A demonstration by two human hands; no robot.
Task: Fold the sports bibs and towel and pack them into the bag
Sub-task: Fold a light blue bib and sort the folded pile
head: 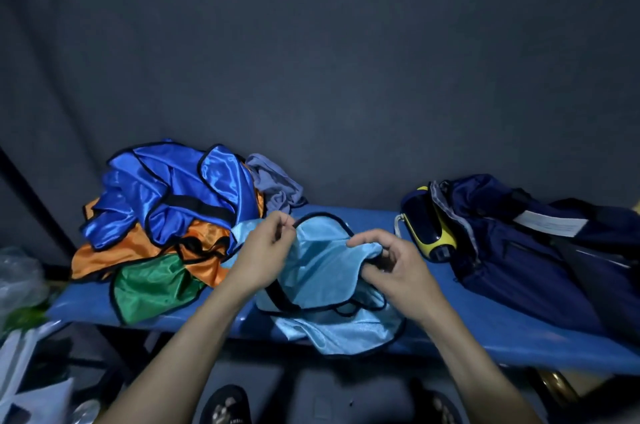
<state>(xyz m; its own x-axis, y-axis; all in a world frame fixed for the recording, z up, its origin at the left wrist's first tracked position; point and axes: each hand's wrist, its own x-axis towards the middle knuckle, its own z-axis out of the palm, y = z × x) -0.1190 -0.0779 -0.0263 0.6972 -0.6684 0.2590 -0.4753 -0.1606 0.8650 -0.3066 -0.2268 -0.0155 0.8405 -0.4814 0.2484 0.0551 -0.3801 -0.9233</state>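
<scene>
A light blue mesh sports bib with black trim (322,271) lies crumpled at the centre of the frame on the blue surface (519,330), its lower hem hanging past the front edge. The left hand (259,257) pinches the black trim near the top of the bib between thumb and fingertips. The right hand (394,268) holds a fold of the same bib, fingers curled over the cloth and thumb beneath. Both grips are closed on fabric; neither is wide.

Left of centre sits an unfolded heap: a royal blue satin bib (173,188) on top, an orange bib (138,247) under it, a green bib (156,285) at the front edge. A grey-blue towel (273,184) lies behind the heap. The navy fabric bag (526,236), at the right of the frame, lies open-mouthed with a yellow and black item (429,229) at its opening.

Risks from this position:
- The overhanging hem may drag the slippery bib off the surface if either grip releases.
- Straps and armholes may tangle, producing a crooked fold.
- The green bib, also at the edge, may slide off if the heap is disturbed.
</scene>
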